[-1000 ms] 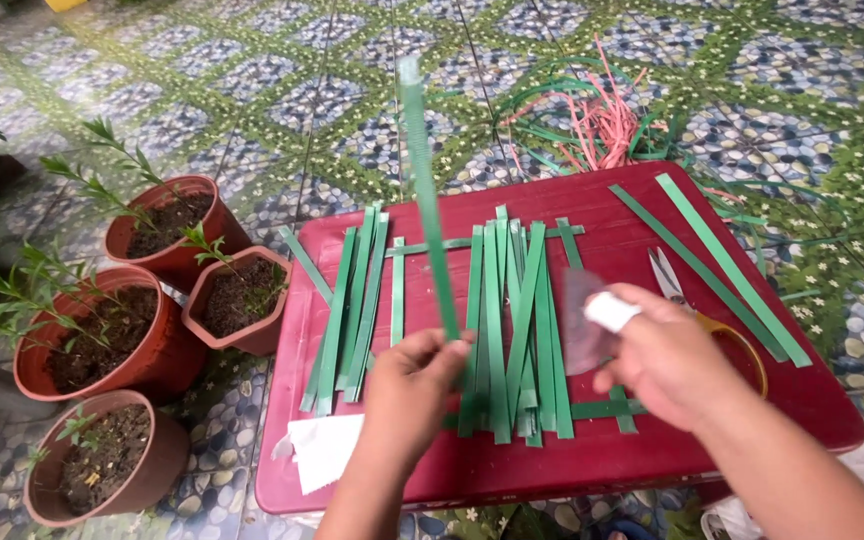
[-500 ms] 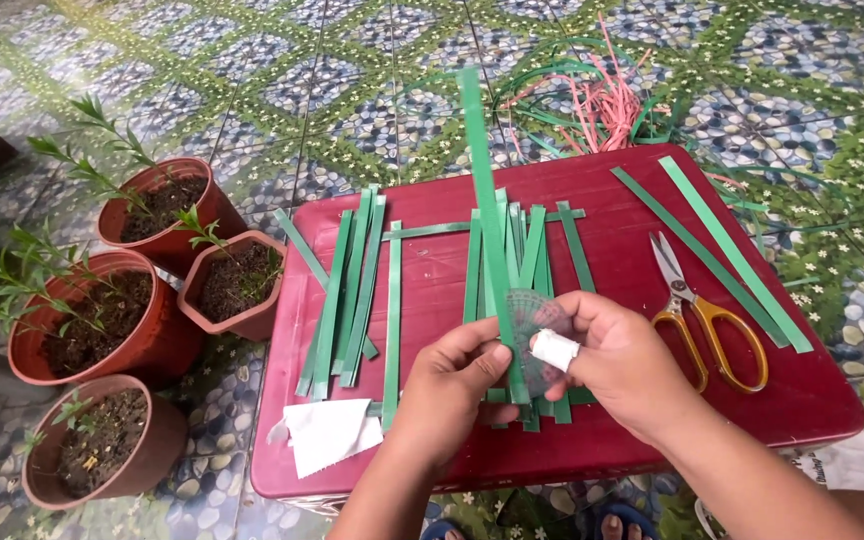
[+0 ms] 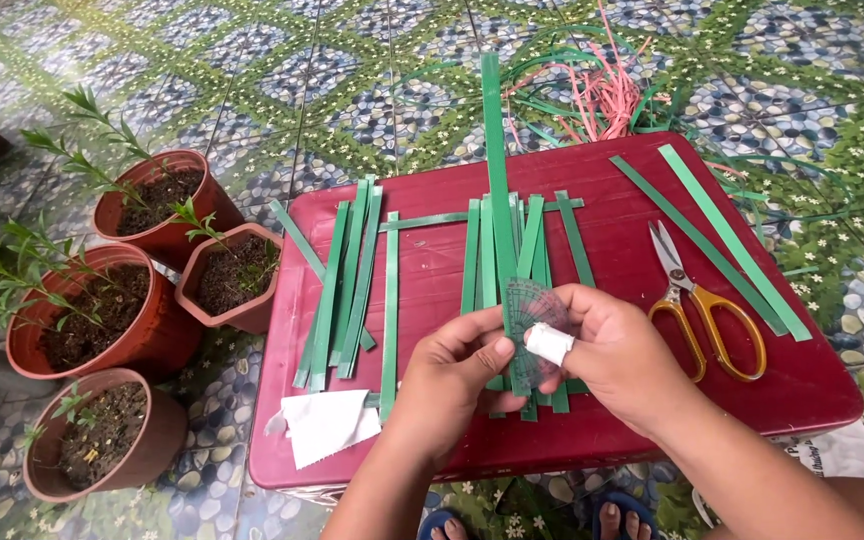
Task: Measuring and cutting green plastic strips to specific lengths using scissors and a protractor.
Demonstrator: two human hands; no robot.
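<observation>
Left hand: fingers closed, thumb pinched on the lower end of a long green strip, which is held upright and runs toward 12 o'clock over the table.

Right hand: closed on a small clear protractor, pressed against the strip; one fingertip is wrapped in a white bandage. The hands are held together, touching at the strip.

Red table: cut green strips are laid in rows at centre and at 9 o'clock; two more are set diagonally at 2 o'clock.

Scissors: yellow-handled, laid at 3 o'clock of the hands.

White paper: at 8 o'clock, on the table edge.

Pots: four, terracotta, grouped at 9 o'clock beside the table.
</observation>
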